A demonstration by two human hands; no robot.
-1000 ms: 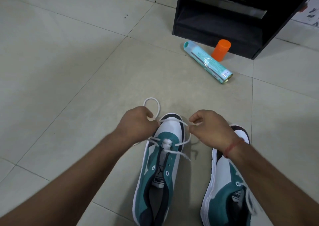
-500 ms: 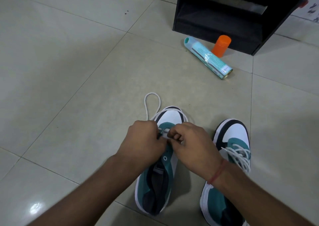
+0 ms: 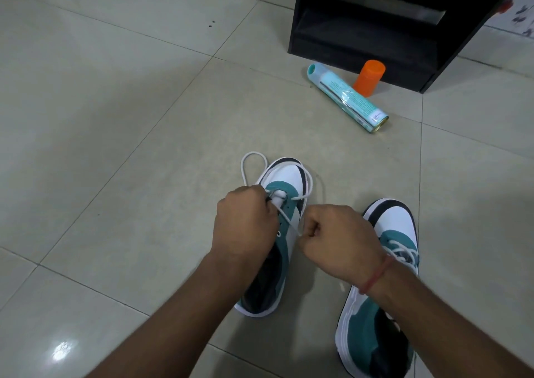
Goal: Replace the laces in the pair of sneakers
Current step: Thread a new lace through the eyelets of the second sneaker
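Left hand [image 3: 245, 221] pins the white-and-teal canvas sneaker [image 3: 284, 204] steady. Right hand [image 3: 336, 239] pinches the white cord lace [image 3: 289, 221], drawing it toward 4 o'clock (probably snugging that crossing).

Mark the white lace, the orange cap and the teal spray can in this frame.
white lace [image 3: 249, 158]: head view, on the loop lying on the floor.
orange cap [image 3: 368, 78]: head view, on its side wall.
teal spray can [image 3: 348, 97]: head view, on the label mid-body.

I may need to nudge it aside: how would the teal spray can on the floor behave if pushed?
The teal spray can lies on its side on smooth tile, so it would probably roll. The orange cap beside it might stop it. Its weight can't be judged.
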